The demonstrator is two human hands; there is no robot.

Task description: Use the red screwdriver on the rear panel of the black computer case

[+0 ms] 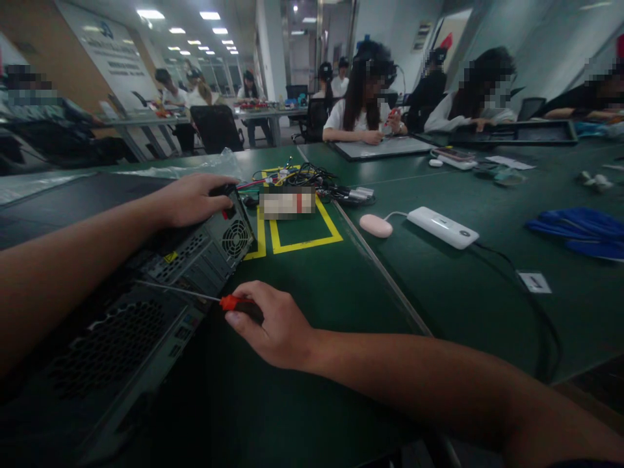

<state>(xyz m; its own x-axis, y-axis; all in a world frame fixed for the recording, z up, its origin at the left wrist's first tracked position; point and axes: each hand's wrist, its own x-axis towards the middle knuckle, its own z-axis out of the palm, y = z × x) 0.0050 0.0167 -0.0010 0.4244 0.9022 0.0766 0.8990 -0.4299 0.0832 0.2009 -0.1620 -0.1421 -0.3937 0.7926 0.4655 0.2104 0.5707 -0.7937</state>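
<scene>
We count one screwdriver [227, 303], clasped in our right hand [280, 325], and one case [207, 253], where our left hand [197, 196] lies over the upper edge; whether it grips, we cannot tell. The screwdriver is at the case's back, long axis almost level, pointing left and slightly up.

Screwdriver [228, 302]: handle [247, 308] red and black, shaft [180, 290] silvery. Computer [197, 259]: black, greyish back panel, honeycomb-patterned vent [114, 341], yellow sticker [170, 257]. Tabletop [331, 292]: dark green; tape [308, 246] yellow. Power bank [441, 226] white, gadget [376, 225] pale pink. Cloth [580, 231] blue. Cables [314, 174] mostly black.
</scene>
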